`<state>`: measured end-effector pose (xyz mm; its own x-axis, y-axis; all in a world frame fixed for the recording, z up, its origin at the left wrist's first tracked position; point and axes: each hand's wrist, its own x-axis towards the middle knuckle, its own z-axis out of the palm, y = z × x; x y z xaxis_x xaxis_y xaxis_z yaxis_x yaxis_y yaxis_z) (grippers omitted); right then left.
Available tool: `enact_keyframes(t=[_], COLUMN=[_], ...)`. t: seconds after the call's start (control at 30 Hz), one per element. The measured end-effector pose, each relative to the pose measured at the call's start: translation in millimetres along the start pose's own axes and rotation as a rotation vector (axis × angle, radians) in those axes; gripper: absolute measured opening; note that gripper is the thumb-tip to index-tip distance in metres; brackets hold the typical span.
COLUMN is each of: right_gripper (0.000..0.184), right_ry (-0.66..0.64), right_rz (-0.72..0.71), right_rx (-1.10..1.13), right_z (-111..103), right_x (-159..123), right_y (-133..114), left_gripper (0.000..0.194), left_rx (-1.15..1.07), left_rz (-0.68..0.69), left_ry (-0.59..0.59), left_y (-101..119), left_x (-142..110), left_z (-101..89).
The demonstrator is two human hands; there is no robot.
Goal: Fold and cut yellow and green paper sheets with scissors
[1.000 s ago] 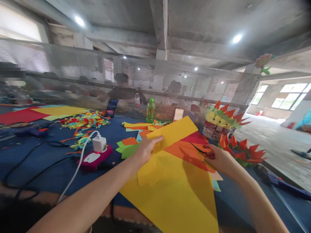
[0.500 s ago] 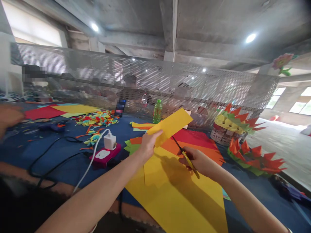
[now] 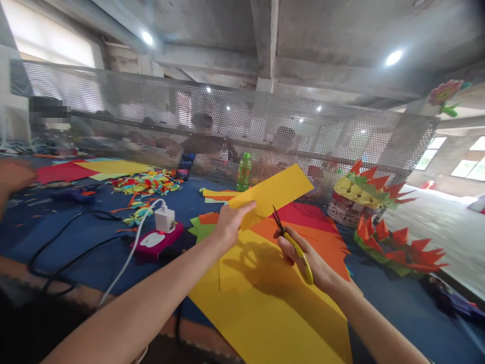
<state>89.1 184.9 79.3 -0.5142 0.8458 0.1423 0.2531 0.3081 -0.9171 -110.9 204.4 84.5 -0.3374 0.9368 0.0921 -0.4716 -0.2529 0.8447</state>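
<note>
My left hand (image 3: 231, 222) grips a yellow paper strip (image 3: 282, 189) near its lower left end, thumb on top. The strip is raised above the table and slants up to the right. In my right hand (image 3: 301, 255) is a pair of yellow-handled scissors (image 3: 297, 245), its dark blades slightly parted and pointing up toward the strip, apart from it. Below both hands lies a large yellow paper sheet (image 3: 288, 313), shadowed by them. Orange sheets (image 3: 322, 242) and a red sheet (image 3: 299, 211) are stacked beyond it.
A pink power strip (image 3: 159, 241) with a white charger (image 3: 164, 220) sits left, trailing cables. Paper scraps (image 3: 147, 183) and a green bottle (image 3: 244, 173) stand behind. Folded-paper pieces (image 3: 401, 250) lie at right. Another person's hand (image 3: 15, 174) shows at far left. A perforated screen (image 3: 242, 121) borders the table.
The scissors have turned more upright, and their blades now show slightly apart. The yellow strip in my left hand has shifted a little up and to the right.
</note>
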Motion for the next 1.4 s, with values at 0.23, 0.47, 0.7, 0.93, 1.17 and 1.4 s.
enact_keyframes(t=[0.23, 0.47, 0.7, 0.93, 1.17, 1.4], right_gripper=[0.053, 0.043, 0.043, 0.047, 0.049, 0.052], right_ry=[0.019, -0.015, -0.04, -0.05, -0.055, -0.046], right_rz=[-0.042, -0.078, -0.096, -0.126, -0.105, -0.108], right_rx=[0.014, -0.029, -0.058, -0.044, -0.033, -0.011], right_z=[-5, -2, -4, -5, -4, -6], right_x=[-5, -5, -6, -3, -4, -2], right_y=[1, 7, 8, 12, 11, 16], left_gripper=[0.044, 0.036, 0.032, 0.037, 0.034, 0.034], left_rx=[0.004, -0.021, -0.006, -0.001, -0.015, -0.004], left_rz=[-0.054, -0.071, -0.077, -0.055, -0.046, -0.064], left_ry=[-0.121, -0.136, -0.154, -0.187, -0.196, -0.194], left_y=[1, 6, 1, 1, 4, 2], left_x=[-13, -22, -19, -20, -20, -19], left_z=[4.4, 9.9, 6.5, 7.6, 8.6, 7.2])
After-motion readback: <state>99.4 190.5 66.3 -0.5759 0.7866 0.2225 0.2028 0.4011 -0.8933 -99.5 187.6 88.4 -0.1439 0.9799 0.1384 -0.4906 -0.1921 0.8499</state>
